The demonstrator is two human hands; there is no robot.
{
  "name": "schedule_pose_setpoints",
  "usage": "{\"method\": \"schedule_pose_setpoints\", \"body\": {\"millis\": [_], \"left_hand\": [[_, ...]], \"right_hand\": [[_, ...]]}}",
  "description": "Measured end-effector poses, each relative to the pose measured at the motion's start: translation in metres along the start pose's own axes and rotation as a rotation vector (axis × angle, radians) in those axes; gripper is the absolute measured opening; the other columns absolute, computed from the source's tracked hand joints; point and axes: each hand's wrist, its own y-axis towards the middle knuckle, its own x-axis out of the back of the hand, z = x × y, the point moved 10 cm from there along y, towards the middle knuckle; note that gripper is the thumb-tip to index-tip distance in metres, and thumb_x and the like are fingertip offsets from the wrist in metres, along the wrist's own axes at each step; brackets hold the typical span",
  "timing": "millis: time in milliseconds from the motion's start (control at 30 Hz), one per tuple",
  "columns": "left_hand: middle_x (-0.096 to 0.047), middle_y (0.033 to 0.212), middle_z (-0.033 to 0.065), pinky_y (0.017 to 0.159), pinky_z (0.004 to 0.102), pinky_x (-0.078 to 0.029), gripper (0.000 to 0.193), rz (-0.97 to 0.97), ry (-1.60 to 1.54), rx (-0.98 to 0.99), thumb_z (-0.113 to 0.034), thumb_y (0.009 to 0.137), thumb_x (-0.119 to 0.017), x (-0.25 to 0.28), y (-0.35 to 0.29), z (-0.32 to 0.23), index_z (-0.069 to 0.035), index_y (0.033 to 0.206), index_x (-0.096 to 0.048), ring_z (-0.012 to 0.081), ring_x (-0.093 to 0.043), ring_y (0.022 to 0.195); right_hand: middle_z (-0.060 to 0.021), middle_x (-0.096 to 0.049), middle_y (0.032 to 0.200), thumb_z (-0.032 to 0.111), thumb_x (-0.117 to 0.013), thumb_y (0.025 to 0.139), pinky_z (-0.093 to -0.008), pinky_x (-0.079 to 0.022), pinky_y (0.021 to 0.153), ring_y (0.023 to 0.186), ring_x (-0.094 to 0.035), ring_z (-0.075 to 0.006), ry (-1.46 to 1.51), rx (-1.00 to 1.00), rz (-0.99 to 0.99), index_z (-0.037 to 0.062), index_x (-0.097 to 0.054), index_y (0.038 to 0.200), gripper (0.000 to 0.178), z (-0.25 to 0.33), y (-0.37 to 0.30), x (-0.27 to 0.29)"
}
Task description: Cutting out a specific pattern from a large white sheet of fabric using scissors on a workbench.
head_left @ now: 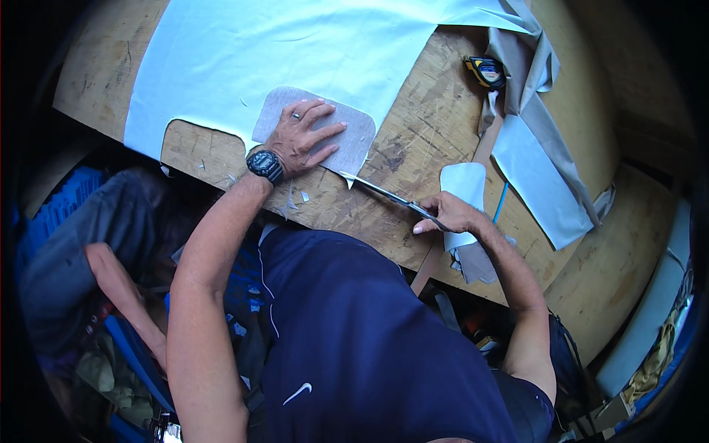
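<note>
My left hand (304,138) lies with fingers spread on a grey-mauve fabric piece (354,133) with rounded corners, pressing it to the wooden table. Part of that piece rests over a large pale blue sheet (295,44). My right hand (450,213) grips a pair of scissors (391,196) by the handles. The blades point left, and their tips meet the lower right corner of the fabric piece, where a small pale sliver (349,181) sticks out. Whether the blades are fully closed is too small to tell.
A yellow-and-black tape measure (485,71) sits at the back right. Pale offcuts (464,184) and long folded strips (543,177) lie to the right, near a blue pen-like stick (501,201). Small scraps (292,201) dot the table's near edge. Another person's arm (125,295) shows at the left.
</note>
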Motion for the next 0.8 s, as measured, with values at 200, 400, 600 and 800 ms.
{"method": "schedule_pose_setpoints", "body": {"millis": [200, 400, 600, 800], "left_hand": [[-0.053, 0.141, 0.0078, 0.116, 0.0486, -0.032, 0.045, 0.002, 0.017, -0.008, -0.035, 0.090, -0.072, -0.002, 0.003, 0.000, -0.024, 0.134, -0.066, 0.0268, -0.044, 0.138], [-0.053, 0.143, 0.0091, 0.116, 0.0487, -0.033, 0.045, 0.012, 0.011, 0.001, -0.035, 0.089, -0.075, -0.001, 0.003, 0.000, -0.024, 0.133, -0.067, 0.0286, -0.045, 0.138], [-0.053, 0.142, 0.0084, 0.116, 0.0488, -0.033, 0.045, 0.002, 0.009, -0.008, -0.035, 0.089, -0.074, -0.002, 0.004, 0.001, -0.025, 0.132, -0.067, 0.0275, -0.046, 0.138], [-0.053, 0.140, 0.0076, 0.115, 0.0483, -0.033, 0.045, -0.006, 0.014, -0.011, -0.035, 0.089, -0.073, -0.001, 0.004, 0.001, -0.025, 0.132, -0.067, 0.0267, -0.045, 0.138]], "right_hand": [[-0.0011, -0.053, 0.059, 0.058, -0.085, 0.078, -0.0345, -0.038, 0.054, 0.059, -0.049, -0.0121, -0.003, -0.004, 0.059, 0.0017, -0.068, 0.080, 0.058, 0.004, 0.008, 0.003], [-0.0040, -0.056, 0.060, 0.060, -0.083, 0.079, -0.0365, -0.040, 0.056, 0.060, -0.052, -0.0143, -0.063, -0.008, 0.058, 0.0014, -0.069, 0.082, 0.060, 0.007, 0.007, 0.004], [-0.0047, -0.057, 0.058, 0.062, -0.083, 0.078, -0.0367, -0.042, 0.056, 0.057, -0.055, -0.0160, -0.113, -0.033, 0.055, 0.0029, -0.071, 0.083, 0.060, 0.014, 0.003, 0.007], [-0.0047, -0.064, 0.062, 0.058, -0.082, 0.080, -0.0356, -0.045, 0.058, 0.059, -0.059, -0.0160, -0.122, -0.011, 0.035, 0.0043, -0.074, 0.084, 0.055, 0.020, -0.002, 0.010]]}}
